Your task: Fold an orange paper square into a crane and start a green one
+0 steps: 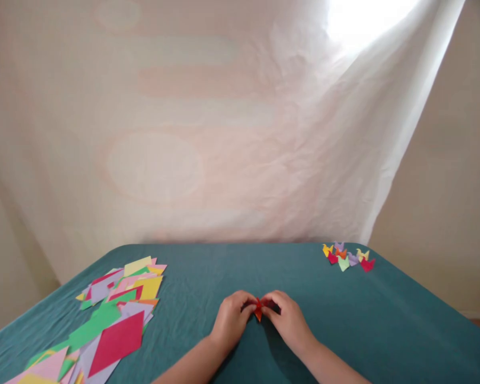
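Observation:
Between my two hands is a small folded piece of orange-red paper (pixel 258 310), its pointed end hanging downward. My left hand (pixel 232 319) pinches its left side between thumb and fingers. On the other side, my right hand (pixel 285 319) grips it the same way, fingertips close to those of the left. Parts of the folded paper are hidden behind the fingertips. Both hands are just above the dark green tablecloth (pixel 200 282), near the middle front.
Loose paper sheets in many colours (pixel 116 346) lie overlapped along the left side. Several small folded paper birds (pixel 343 263) are grouped at the back right edge. A pale cloth (pixel 232 160) hangs behind the table.

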